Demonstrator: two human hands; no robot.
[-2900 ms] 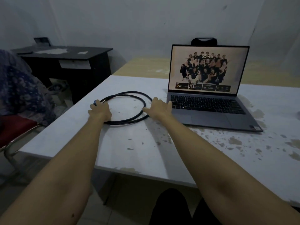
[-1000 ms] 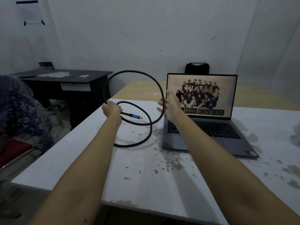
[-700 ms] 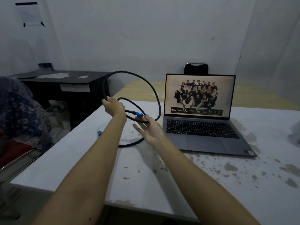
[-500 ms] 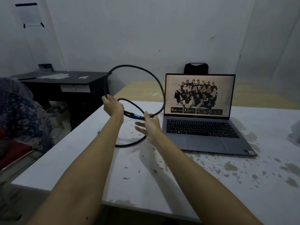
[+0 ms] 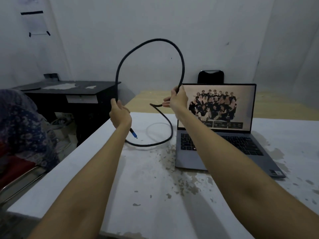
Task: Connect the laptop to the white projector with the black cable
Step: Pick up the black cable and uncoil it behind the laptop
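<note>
The black cable (image 5: 156, 40) arches in a tall loop above the white table (image 5: 155, 183). My left hand (image 5: 119, 115) grips its left side and my right hand (image 5: 177, 100) grips its right side, in front of the laptop screen. From my right hand the cable drops and curves along the tabletop. A blue-tipped plug (image 5: 133, 133) hangs just below my left hand. The grey laptop (image 5: 217, 135) stands open at the right with its screen lit. No white projector is in view.
A black desk (image 5: 69, 94) stands at the back left beyond the table's edge. A patterned cloth over a red chair (image 5: 19, 128) is at the far left. A black chair back (image 5: 210, 76) rises behind the laptop, and the table's paint is chipped.
Both hands have lifted the cable off the table. My right hand rose and closed on the loop's right side, which now stands taller. The blue plug now hangs under my left hand.
</note>
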